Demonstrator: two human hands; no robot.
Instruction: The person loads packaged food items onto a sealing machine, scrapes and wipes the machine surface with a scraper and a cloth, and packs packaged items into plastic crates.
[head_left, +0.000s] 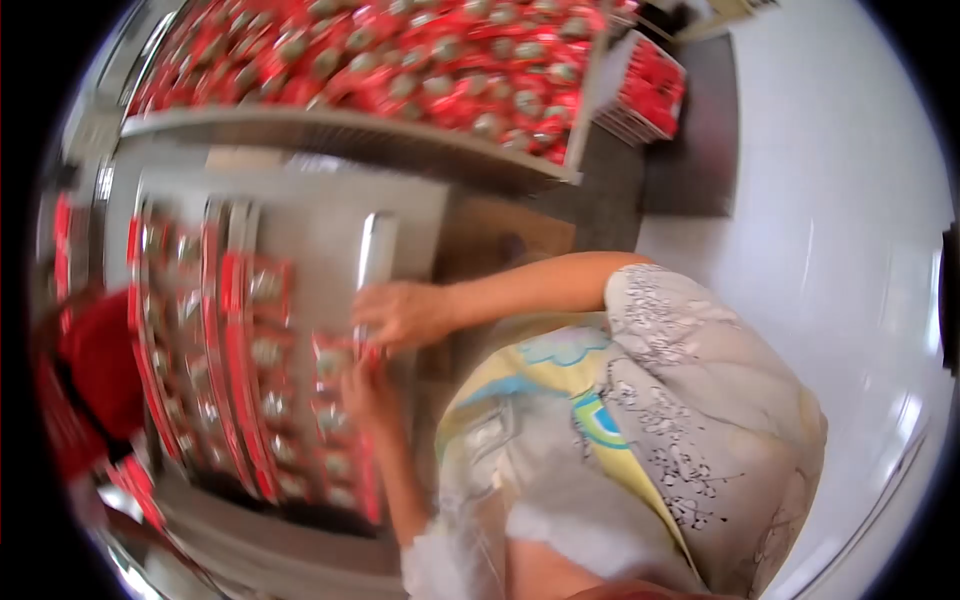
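Note:
My right hand (402,316) reaches in from the right, its fingers bent over the lower part of a narrow metal rail (377,248). Just below it, my left hand (365,388) pinches the red edge of a small clear-and-red packet; blur hides the exact grip. The fingertips of both hands nearly meet. Beside my left hand runs a row of red-edged packets (335,465) with greenish-brown contents. Further left, more packets (268,350) stand in rows along other metal rails (243,225), all on a grey work surface (310,215).
A large tray (350,125) heaped with red packets stands at the top. A white basket (622,95) of red packets sits behind it at the right. At the left edge is another person in a red cap (105,365). Pale shiny floor (810,180) lies on the right.

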